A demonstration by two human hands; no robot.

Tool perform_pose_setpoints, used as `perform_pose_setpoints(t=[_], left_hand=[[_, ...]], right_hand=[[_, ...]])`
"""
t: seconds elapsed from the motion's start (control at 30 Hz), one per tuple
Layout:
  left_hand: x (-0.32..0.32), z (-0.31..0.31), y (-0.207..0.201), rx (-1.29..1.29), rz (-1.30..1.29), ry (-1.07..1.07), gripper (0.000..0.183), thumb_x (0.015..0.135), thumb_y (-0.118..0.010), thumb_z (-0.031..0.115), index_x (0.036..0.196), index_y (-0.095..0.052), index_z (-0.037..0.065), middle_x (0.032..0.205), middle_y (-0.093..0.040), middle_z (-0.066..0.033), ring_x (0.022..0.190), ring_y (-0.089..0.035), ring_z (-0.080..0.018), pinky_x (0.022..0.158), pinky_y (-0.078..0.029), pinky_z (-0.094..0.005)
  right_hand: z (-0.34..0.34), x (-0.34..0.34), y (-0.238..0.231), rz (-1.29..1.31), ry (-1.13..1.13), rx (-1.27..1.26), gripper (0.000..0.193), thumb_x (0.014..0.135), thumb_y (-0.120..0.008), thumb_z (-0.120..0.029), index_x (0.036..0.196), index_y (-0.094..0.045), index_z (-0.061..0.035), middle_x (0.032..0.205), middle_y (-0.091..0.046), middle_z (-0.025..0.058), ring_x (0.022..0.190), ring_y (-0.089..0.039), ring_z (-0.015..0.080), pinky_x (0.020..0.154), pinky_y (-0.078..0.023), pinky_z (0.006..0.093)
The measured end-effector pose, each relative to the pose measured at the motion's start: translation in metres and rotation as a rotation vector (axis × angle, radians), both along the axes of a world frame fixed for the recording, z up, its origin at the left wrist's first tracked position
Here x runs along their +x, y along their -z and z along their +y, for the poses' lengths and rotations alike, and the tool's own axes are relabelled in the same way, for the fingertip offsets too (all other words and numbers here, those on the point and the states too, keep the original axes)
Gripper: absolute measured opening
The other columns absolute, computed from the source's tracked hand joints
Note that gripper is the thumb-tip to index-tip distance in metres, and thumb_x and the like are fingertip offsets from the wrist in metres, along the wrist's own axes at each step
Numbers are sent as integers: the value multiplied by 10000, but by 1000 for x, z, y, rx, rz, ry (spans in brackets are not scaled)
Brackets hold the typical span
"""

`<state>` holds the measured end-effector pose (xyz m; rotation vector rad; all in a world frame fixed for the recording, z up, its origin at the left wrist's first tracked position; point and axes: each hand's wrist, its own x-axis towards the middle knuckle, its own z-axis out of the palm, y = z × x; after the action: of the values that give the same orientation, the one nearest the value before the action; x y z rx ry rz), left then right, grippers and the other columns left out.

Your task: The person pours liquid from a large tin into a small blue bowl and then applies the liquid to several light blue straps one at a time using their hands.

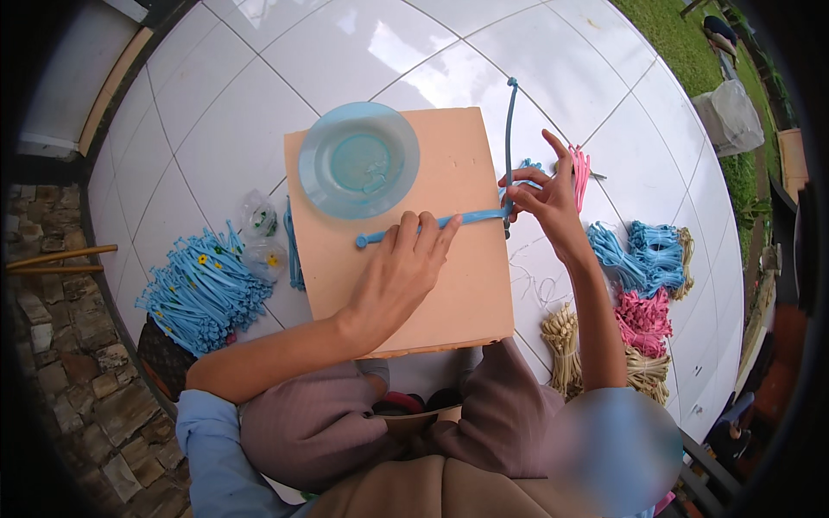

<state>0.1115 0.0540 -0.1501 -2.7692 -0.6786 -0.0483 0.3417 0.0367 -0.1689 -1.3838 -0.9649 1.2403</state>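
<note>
A light blue strap [479, 217] with a knob-like end lies across a tan board [432, 311] in front of me. My left hand [401, 263] rests flat over its middle, fingers stretched out and pressing it down. At the board's right edge, my right hand [548, 198] pinches a second blue length [509, 129] between thumb and finger. That length rises away from me to a knotted tip and crosses the flat strap's right end. Whether the two are joined there, I cannot tell.
A translucent blue plate [315, 186] sits at the board's far left. Left of the board are a heap of blue straps [203, 289] and small clear bags [259, 216]. Blue [656, 255], pink [643, 315] and beige bundles [563, 350] lie right, with pink strips [580, 177] behind my right hand.
</note>
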Motion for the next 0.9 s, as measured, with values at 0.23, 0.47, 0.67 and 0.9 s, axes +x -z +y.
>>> perform_pose_setpoints(t=[0.23, 0.47, 0.67, 0.9], left_hand=[[12, 11, 12, -229, -251, 25, 424, 691, -620, 36, 1112, -590, -5, 921, -553, -91, 902, -551, -213, 717, -502, -264], [13, 15, 18, -258, -451, 60, 307, 688, -622, -1, 992, -614, 37, 862, -511, -71, 826, -534, -201, 683, -490, -286], [16, 13, 18, -247, -475, 54, 318, 688, -619, -18, 993, -628, 73, 841, -490, -59, 798, -512, -190, 661, -469, -297], [17, 10, 20, -231, -446, 40, 337, 672, -627, -22, 997, -636, 64, 800, -461, -45, 767, -497, -183, 631, -456, -284]], right_hand=[[1, 1, -2, 1, 9, -43, 861, 797, -627, 17, 1409, -35, -109, 891, -572, 128, 735, -586, 155, 585, -500, 267], [4, 4, 1, 53, -63, 4, 894, 772, -634, 32, 1409, -26, -119, 861, -549, 90, 791, -570, 156, 580, -502, 270], [7, 8, 4, 102, -108, -26, 882, 765, -600, 56, 1406, -19, -114, 908, -530, 97, 784, -574, 145, 589, -506, 272], [6, 10, 5, 139, -72, -95, 867, 794, -620, 16, 1408, -23, -117, 979, -531, 126, 784, -586, 151, 626, -502, 271]])
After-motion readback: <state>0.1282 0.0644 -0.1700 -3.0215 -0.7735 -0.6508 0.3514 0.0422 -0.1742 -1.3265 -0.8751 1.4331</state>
